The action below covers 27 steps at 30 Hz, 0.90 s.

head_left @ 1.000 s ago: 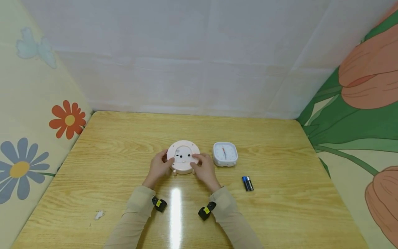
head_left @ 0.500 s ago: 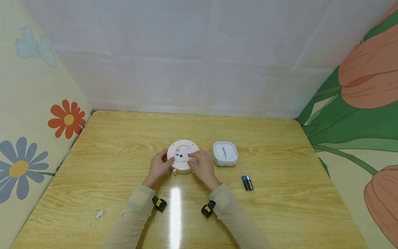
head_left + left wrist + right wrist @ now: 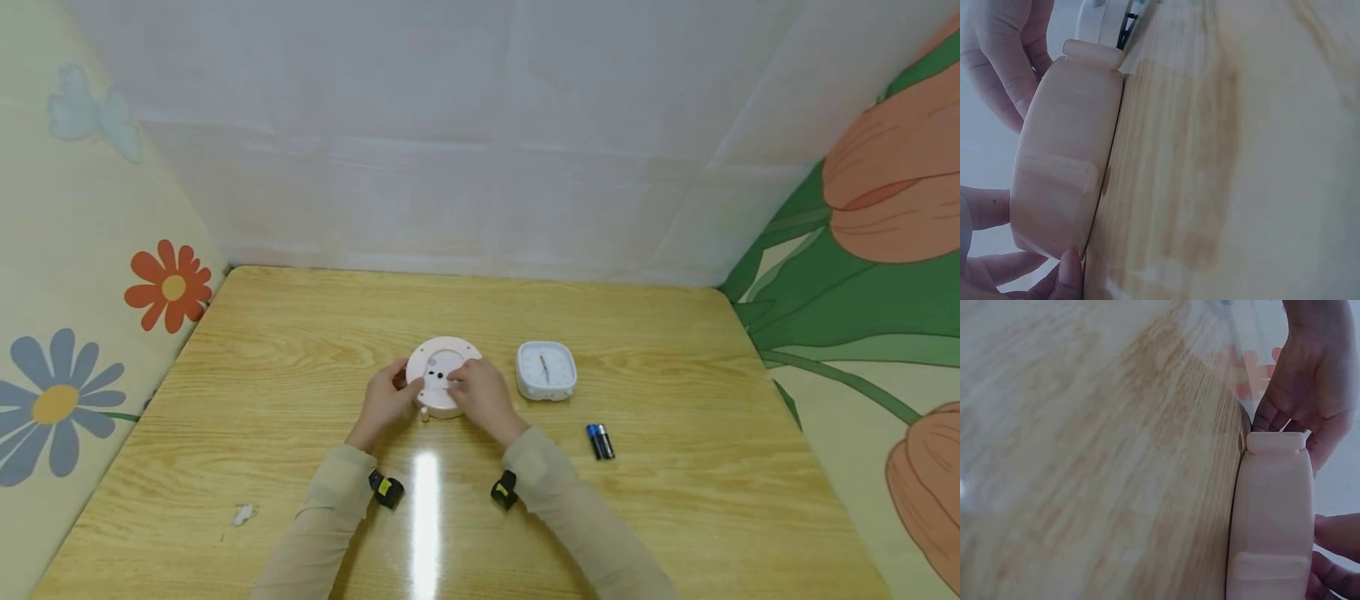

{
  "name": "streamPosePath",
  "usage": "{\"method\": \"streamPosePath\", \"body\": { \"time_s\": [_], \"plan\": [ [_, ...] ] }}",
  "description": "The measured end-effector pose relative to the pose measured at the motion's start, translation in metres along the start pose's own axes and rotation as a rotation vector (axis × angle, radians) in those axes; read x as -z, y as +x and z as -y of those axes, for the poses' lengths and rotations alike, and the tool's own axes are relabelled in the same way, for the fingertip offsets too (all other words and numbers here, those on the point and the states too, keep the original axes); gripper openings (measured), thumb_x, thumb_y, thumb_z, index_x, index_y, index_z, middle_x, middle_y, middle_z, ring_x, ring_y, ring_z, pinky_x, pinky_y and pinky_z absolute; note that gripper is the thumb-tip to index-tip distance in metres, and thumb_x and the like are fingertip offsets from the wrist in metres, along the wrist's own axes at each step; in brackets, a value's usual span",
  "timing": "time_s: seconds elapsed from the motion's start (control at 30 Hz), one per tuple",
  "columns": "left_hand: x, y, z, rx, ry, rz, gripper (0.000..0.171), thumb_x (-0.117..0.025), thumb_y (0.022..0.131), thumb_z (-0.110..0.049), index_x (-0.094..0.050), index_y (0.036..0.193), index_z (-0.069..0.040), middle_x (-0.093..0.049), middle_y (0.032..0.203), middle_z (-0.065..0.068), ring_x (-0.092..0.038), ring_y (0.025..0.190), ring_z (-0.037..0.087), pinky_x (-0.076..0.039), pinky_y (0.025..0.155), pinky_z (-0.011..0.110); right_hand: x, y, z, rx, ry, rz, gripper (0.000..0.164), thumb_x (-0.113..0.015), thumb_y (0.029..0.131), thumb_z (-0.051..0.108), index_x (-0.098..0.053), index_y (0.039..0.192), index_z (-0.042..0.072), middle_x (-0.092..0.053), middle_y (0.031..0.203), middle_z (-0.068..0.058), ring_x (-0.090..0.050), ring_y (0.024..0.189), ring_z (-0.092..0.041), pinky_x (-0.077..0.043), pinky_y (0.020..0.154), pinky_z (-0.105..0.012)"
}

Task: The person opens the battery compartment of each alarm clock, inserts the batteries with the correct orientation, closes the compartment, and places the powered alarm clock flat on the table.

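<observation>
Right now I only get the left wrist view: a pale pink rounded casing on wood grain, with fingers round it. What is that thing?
Observer: In the head view it is a round pale pink clock lying face down on the wooden table, with dark knobs on its back.
Operator: Which hand is doing what?
Observer: The left hand holds its left rim. The right hand grips the right side, fingertips on the back.
Operator: Anything else nearby?
Observer: A square white clock lies face up to its right, and two dark batteries lie side by side nearer the person.
</observation>
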State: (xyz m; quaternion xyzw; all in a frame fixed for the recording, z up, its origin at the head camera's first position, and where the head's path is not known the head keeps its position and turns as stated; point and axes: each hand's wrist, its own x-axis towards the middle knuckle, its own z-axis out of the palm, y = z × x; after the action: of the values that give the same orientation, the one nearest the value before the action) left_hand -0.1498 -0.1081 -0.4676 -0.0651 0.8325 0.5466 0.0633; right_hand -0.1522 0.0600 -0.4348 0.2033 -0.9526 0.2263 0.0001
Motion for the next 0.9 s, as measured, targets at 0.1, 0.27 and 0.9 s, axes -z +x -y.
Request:
{"method": "streamPosePath", "body": {
  "time_s": [0.1, 0.27, 0.9],
  "plan": [
    [0.0, 0.0005, 0.001, -0.016, 0.008, -0.003, 0.05, -0.06, 0.086, -0.012, -0.044, 0.129, 0.007, -0.056, 0.113, 0.021, -0.053, 0.099, 0.027, -0.045, 0.085, 0.037, -0.0007, 0.0021, 0.0001, 0.006, -0.021, 0.015, 0.016, -0.07, 0.079, 0.017, -0.072, 0.093, 0.01, -0.061, 0.086, -0.004, -0.053, 0.08, -0.018, -0.045, 0.071, -0.029],
    [-0.0001, 0.0009, 0.0022, -0.045, 0.024, -0.01, 0.05, -0.06, 0.086, -0.011, -0.044, 0.128, 0.008, -0.057, 0.111, 0.023, -0.054, 0.097, 0.028, -0.046, 0.083, 0.037, 0.0002, 0.0041, -0.0008, 0.071, -0.076, -0.018, 0.016, -0.072, 0.077, 0.02, -0.073, 0.091, 0.012, -0.059, 0.1, -0.009, -0.05, 0.092, -0.022, -0.044, 0.078, -0.032],
    [-0.0007, 0.0025, 0.0051, -0.055, 0.0, -0.007, 0.049, -0.061, 0.085, -0.01, -0.044, 0.128, 0.009, -0.056, 0.114, 0.024, -0.054, 0.1, 0.03, -0.046, 0.085, 0.038, -0.0026, 0.009, 0.0017, 0.134, -0.214, -0.018, 0.008, -0.069, 0.079, 0.018, -0.072, 0.085, 0.013, -0.067, 0.094, -0.003, -0.054, 0.106, -0.031, -0.04, 0.092, -0.045]
  ]
}}
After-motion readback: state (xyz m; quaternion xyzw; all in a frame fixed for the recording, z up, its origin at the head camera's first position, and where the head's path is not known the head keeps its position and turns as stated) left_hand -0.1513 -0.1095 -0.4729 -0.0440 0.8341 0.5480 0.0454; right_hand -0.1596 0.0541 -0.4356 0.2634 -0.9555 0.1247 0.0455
